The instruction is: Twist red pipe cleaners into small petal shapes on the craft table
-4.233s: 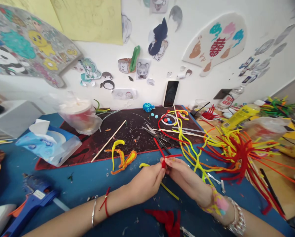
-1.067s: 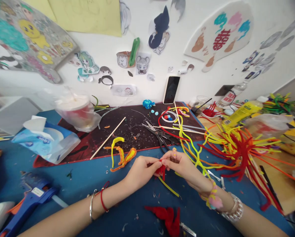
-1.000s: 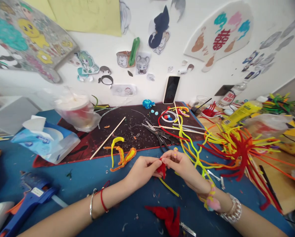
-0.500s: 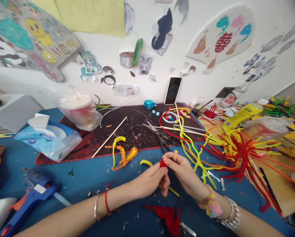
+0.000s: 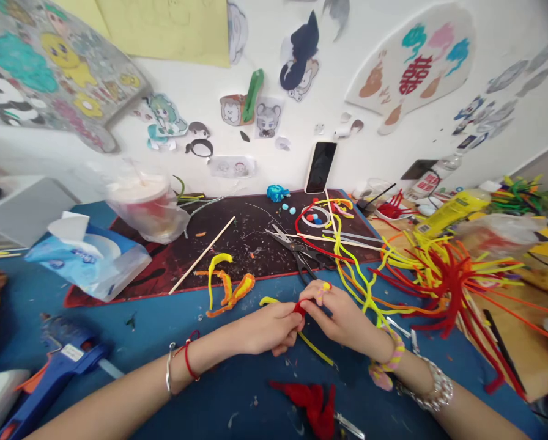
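Between my two hands is a small red pipe cleaner piece [image 5: 299,308], mostly covered by fingers. My left hand [image 5: 274,327] is closed, its thumb and fingers pinching the red piece from the left. From the right, my right hand [image 5: 336,311] pinches the same piece with thumb and index finger. Under the hands a yellow pipe cleaner [image 5: 317,349] lies on the blue table. Closer to me rests a folded red fuzzy shape [image 5: 311,403] with a metal clip [image 5: 350,426] at its right. Yellow and orange bent pieces [image 5: 230,287] lie beyond my left hand.
Black scissors [image 5: 301,250] and a wooden stick [image 5: 203,255] lie on the dark mat [image 5: 164,263]. Many red and yellow pipe cleaners [image 5: 452,287] spread at right. A blue glue gun [image 5: 67,366], tissue pack [image 5: 90,256] and bagged cup [image 5: 145,205] stand left. A phone [image 5: 320,168] leans on the wall.
Both hands have turned: the left wrist has shifted slightly left and up, and my right hand has flattened over the red piece. The red piece is now tilted and lies more between the fingertips.
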Demonstrator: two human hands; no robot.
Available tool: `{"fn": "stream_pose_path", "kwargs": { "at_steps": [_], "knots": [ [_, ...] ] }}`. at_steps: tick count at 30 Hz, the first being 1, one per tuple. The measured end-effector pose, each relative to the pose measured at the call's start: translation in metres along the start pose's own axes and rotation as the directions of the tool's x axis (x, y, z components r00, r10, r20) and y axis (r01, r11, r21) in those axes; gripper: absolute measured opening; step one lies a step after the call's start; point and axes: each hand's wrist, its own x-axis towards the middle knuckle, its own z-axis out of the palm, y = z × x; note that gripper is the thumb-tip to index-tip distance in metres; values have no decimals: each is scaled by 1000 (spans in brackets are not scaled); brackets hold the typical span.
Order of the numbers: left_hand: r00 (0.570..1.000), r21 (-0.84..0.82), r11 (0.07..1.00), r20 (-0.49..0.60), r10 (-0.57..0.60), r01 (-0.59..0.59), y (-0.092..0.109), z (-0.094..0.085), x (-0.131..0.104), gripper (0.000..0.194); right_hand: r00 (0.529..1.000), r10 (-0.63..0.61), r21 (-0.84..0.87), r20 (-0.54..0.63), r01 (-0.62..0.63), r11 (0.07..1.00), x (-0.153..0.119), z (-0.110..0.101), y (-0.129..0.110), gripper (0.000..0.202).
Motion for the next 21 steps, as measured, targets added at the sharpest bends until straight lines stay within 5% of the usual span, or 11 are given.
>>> {"fn": "stream_pose_path", "kwargs": {
  "at_steps": [4, 8, 11, 16, 21],
  "knots": [
    [984, 366, 930, -154, 89, -27, -1, 0, -2, 34, 997, 60, 65, -41, -57, 996, 0, 1, -1, 20],
    [938, 739, 673, -242, 248, 13, -3, 0, -2, 37, 990, 140, 101, 24, -142, 985, 2, 0, -3, 26],
    [941, 775, 631, -234, 246, 28, -1, -2, -4, 38, 987, 122, 67, 100, -129, 989, 3, -1, -5, 27],
    [988, 645, 760, -47, 145, -81, 6, -8, -7, 42, 994, -13, -39, 109, 18, 999, -1, 2, -3, 26],
    [945, 844, 535, -206, 254, 40, 0, -2, -3, 42, 996, -76, -245, 34, 82, 966, -5, 5, 6, 32]
  ]
}}
